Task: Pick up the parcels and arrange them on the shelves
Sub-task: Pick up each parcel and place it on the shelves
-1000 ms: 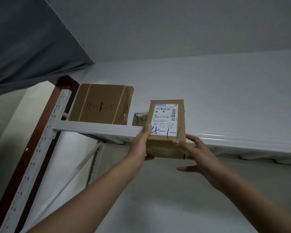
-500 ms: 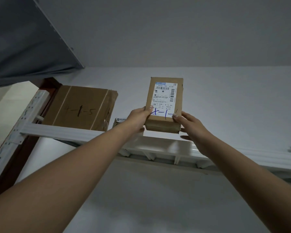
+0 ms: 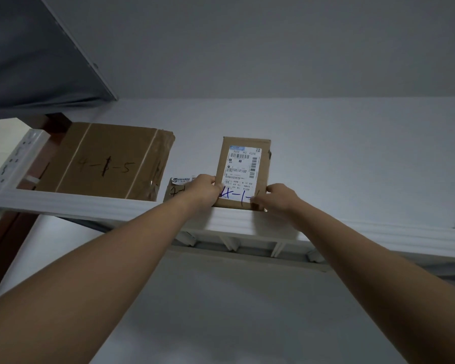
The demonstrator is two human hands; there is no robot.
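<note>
- Two bare hands raised to the white shelf beam point(image 3: 90, 203), both gripping one small parcel point(image 3: 243, 166) just above it, near the middle of its visible length.
- Small parcel: brown card, upright, printed label facing the camera, lower edge level with the top of the beam. Impossible to tell whether resting on the shelf deck or held just clear, with the contact hidden behind beam and hands.
- Blue handwriting along the foot of the label, readable as "4-1-", the last part covered by the right hand.
- Left hand point(image 3: 204, 191): thumb pressed on the front face at the lower left corner, remaining fingers wrapped round the side and out of sight.
- Right hand point(image 3: 280, 197): fingers curled, pinching the lower right corner, with the fingertips behind the parcel not visible.
- Large box point(image 3: 108, 161) above the beam toward its left end, taped, marked "4-1-5", bottom edge hidden by the beam.
- Another little parcel point(image 3: 175, 189) above the beam between large box and small parcel, mostly masked by the left hand, marking cut short and unreadable.
- White perforated upright point(image 3: 13, 164) at the beam's left end, cut off by the frame edge.
- Underside braces point(image 3: 231, 243) below the beam, partly hidden behind both forearms.
- Grey sheet point(image 3: 37, 61) high above the beam's left end, kind unclear in the dim light.
</note>
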